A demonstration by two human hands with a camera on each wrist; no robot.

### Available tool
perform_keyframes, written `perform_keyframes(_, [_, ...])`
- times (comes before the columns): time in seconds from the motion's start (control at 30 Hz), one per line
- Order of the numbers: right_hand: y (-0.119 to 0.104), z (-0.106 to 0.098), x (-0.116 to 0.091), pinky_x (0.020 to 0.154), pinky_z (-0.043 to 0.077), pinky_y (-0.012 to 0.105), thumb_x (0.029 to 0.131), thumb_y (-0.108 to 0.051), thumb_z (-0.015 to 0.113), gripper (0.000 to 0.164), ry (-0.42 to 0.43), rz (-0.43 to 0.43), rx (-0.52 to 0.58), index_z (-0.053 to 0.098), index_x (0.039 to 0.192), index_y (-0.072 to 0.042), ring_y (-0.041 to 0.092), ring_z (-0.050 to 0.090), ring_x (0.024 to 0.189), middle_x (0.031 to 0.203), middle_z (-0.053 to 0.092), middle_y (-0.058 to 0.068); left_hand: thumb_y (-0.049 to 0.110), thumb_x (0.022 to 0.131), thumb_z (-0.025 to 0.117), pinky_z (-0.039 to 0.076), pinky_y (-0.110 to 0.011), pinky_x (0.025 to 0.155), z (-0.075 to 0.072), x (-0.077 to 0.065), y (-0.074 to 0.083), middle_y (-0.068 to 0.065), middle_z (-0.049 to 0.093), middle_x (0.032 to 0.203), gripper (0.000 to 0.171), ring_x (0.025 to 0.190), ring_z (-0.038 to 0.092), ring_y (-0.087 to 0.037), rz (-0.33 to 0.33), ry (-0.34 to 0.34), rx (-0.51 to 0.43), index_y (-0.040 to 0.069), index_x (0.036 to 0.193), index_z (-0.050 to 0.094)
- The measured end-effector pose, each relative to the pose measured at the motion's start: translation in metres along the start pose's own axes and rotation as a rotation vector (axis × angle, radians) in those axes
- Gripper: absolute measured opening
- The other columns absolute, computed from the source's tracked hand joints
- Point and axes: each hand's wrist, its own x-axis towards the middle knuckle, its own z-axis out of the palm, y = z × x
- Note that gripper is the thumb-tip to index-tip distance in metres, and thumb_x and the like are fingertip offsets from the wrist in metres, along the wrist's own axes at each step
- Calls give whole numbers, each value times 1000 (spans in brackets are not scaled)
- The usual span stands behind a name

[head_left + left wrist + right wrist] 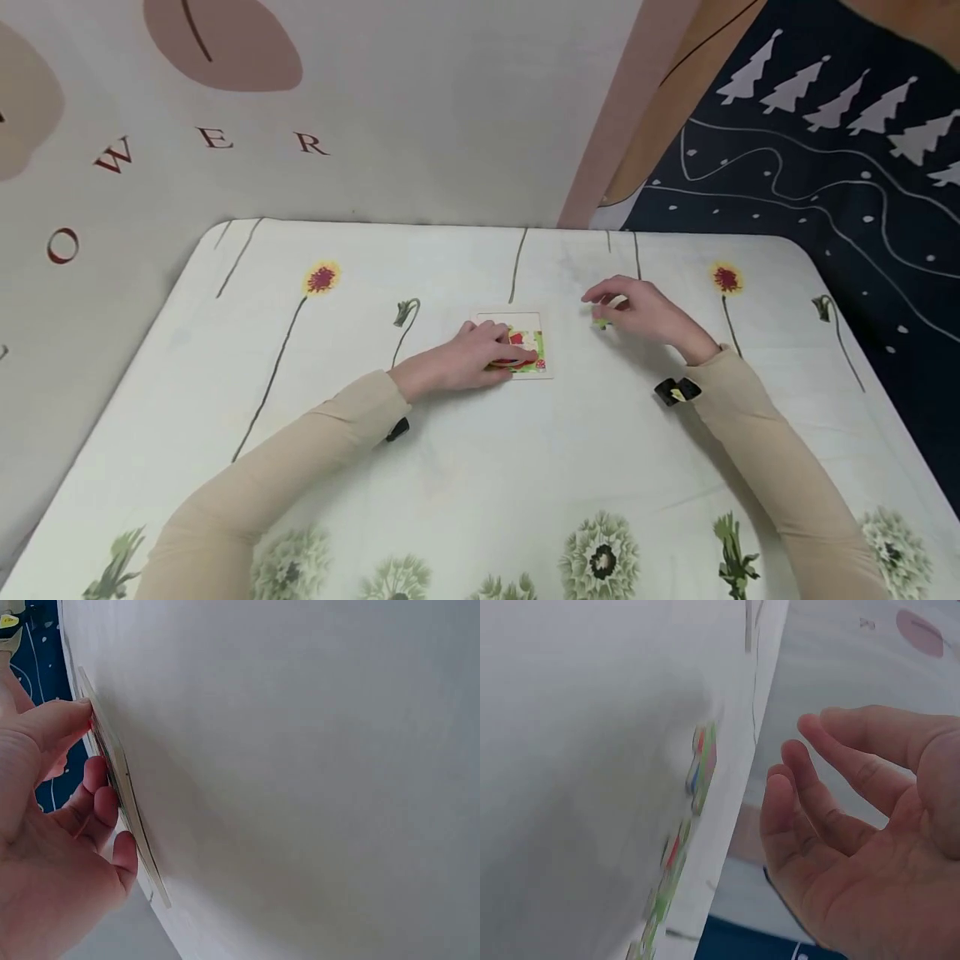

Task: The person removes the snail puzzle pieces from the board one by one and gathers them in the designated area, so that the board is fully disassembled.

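A small flat puzzle board [513, 320] lies on the table, its upper strip bare and pale, its lower part a red and green picture. My left hand [472, 357] rests on its left side, fingers spread over the picture and covering part of it. In the left wrist view the fingertips touch the face of the board [126, 784], which shows nearly edge-on. My right hand [637, 310] hovers to the right of the board, fingers loosely bent with nothing between them. Below it lie several colourful puzzle pieces [705, 769], mostly hidden by the hand in the head view.
A white cloth printed with flowers covers the table [480, 467]. Behind the far edge stands a pale wall hanging [420, 125] with letters, and a dark blue one [795, 175] with white trees is at the right.
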Motion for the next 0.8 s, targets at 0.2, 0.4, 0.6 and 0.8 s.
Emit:
perform_keyframes(0.2, [-4, 13, 5, 92, 52, 46, 98, 5, 63, 23, -54, -80, 10, 69, 120, 8, 31, 61, 102, 112, 67, 20, 16, 101, 65, 29, -33, 82, -1, -1, -1, 0, 49, 95, 43, 92, 44, -17, 29, -2, -14, 22, 144, 64])
perform_keyframes(0.4, [-13, 24, 13, 91, 53, 49, 98, 3, 62, 22, -106, -128, -6, 69, 120, 6, 32, 63, 104, 117, 69, 19, 17, 102, 65, 28, -33, 81, 0, 1, -2, 0, 47, 98, 44, 92, 42, -18, 42, -7, -14, 23, 146, 62])
perform_keyframes(0.6, [-21, 34, 18, 92, 53, 46, 99, 0, 63, 25, -163, -129, -12, 69, 122, 5, 30, 64, 104, 120, 69, 18, 18, 103, 65, 27, -33, 80, 1, -1, -3, 1, 45, 98, 44, 90, 40, -18, 38, -4, 1, 25, 147, 61])
perform_keyframes(0.8, [-22, 39, 18, 89, 52, 41, 99, 0, 63, 27, -190, -116, -27, 70, 125, 5, 25, 64, 98, 117, 70, 16, 18, 103, 65, 27, -32, 79, 1, 0, -1, 0, 42, 95, 44, 90, 40, -17, 43, -10, 7, 24, 146, 62])
